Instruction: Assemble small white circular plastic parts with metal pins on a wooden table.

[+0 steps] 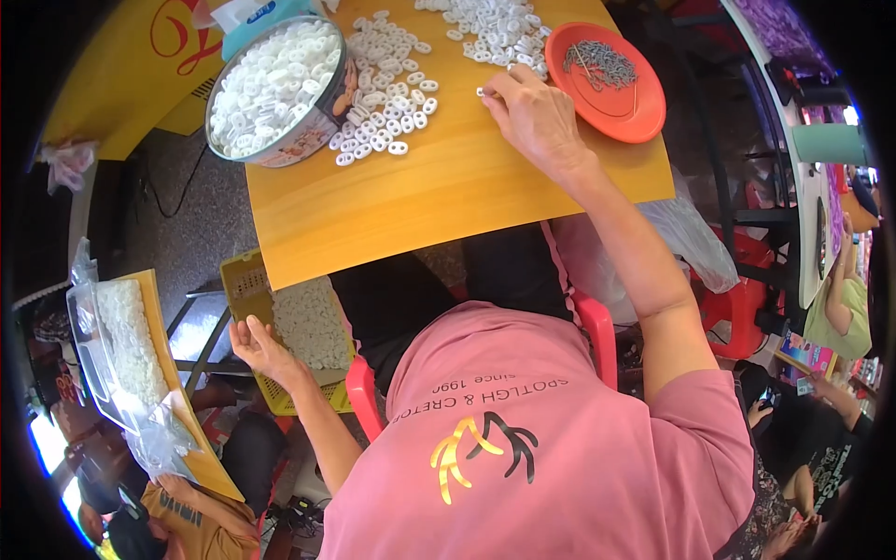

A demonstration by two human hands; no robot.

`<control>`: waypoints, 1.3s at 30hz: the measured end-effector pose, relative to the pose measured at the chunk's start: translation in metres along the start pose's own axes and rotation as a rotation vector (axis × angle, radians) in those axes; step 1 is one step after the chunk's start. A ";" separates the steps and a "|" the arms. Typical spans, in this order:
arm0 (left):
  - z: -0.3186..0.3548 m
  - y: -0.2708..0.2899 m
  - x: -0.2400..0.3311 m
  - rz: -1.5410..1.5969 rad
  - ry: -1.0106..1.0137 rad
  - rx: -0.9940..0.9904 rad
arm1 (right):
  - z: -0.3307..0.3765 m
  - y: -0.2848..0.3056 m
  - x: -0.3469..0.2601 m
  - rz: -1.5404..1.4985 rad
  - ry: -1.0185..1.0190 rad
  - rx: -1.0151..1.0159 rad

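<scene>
My right hand (539,119) is over the far part of the table, thumb and forefinger pinched on a small white oval plastic piece (481,91). Just right of it lies a red plate (649,117) with a heap of small grey metal parts (607,67). Beyond the fingers, more white oval pieces (499,28) are piled. My left hand (265,353) hangs left of my lap, beside and above a yellow plastic crate (245,271); its fingers are apart and it appears to hold nothing. Many pale pieces (308,322) fill the crate.
A round tub (280,154) heaped with white pieces stands at the table's left edge, loose two-holed pieces (378,131) beside it. The wooden table (392,210) ends before my lap. Red chair arms (595,331) flank me. Other people work at lower left and far right.
</scene>
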State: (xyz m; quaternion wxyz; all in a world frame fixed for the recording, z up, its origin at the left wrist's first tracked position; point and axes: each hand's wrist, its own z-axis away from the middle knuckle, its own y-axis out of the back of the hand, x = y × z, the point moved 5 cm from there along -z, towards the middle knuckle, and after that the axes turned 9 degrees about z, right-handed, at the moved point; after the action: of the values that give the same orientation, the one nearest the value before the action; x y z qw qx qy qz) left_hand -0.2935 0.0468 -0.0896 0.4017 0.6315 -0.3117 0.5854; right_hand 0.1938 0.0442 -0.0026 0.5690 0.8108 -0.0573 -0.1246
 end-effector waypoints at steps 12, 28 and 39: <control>0.099 -0.144 0.109 0.239 -0.482 -0.618 | -0.019 -0.007 0.007 -0.143 0.087 -0.120; 0.166 -0.269 0.107 0.489 0.028 -1.012 | 0.052 0.010 -0.020 -1.688 -0.436 -0.301; 0.190 -0.294 0.104 0.720 0.296 -1.105 | 0.073 0.036 0.015 -1.537 -0.449 -0.241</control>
State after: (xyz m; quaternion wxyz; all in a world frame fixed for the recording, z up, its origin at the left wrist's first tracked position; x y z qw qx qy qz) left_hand 0.0659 0.0306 -0.0266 0.4840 0.1032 -0.6981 0.5175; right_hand 0.1904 -0.0384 0.0059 0.3828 0.5122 0.4169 -0.6460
